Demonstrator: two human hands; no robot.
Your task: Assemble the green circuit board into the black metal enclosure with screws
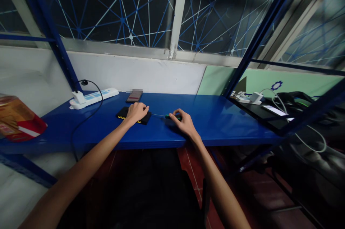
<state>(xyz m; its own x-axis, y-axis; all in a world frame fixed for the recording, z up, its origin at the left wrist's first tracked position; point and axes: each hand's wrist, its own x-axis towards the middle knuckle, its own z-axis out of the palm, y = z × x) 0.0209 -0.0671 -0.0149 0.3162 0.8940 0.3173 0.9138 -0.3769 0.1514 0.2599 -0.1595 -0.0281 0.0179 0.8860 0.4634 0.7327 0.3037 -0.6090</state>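
My left hand (137,111) lies over a flat black device with a yellow edge (122,113) on the blue shelf (215,121), fingers curled down on it. My right hand (183,122) grips the green-and-black handle of a small screwdriver (172,116). Its thin shaft points left toward the device's right side. A dark phone (134,96) lies just behind the device, close to the white wall.
A white power strip (93,97) with a plugged black cable (86,119) sits at the back left. An orange and red package (17,117) rests at the far left. On the right, a black surface (258,112) carries a white charger, cables and papers. Blue frame posts stand on both sides.
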